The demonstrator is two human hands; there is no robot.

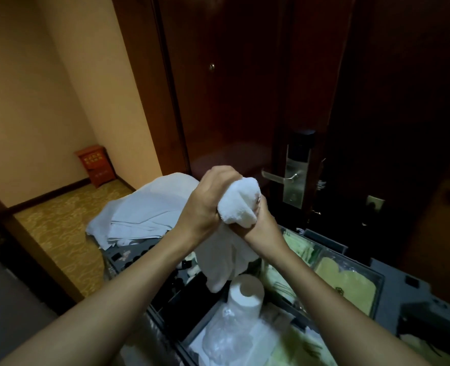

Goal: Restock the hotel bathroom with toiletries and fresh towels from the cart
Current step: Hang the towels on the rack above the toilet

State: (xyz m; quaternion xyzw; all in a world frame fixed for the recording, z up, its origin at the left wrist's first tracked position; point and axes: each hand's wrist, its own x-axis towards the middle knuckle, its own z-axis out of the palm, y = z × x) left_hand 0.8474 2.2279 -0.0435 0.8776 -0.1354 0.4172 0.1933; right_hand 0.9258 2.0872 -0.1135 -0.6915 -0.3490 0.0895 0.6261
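Both my hands grip a small white towel (241, 204) held up above the housekeeping cart (393, 262). My left hand (208, 199) wraps round its left side and top. From the right and below, my right hand (258, 220) clasps it. The towel's loose end hangs down between my wrists toward the cart tray. A toilet paper roll (246, 294) stands upright in the tray just below the hanging end. Folded pale linen (149, 210) is piled on the cart's far left end.
Tray compartments hold small dark bottles (181, 276), green packets (297, 244), yellow packets (348, 281) and plastic-wrapped items (226, 336). A dark wooden door (231, 101) with a metal lock handle (292, 178) stands right behind the cart. Patterned carpet (68, 233) and a small orange cabinet (97, 165) lie left.
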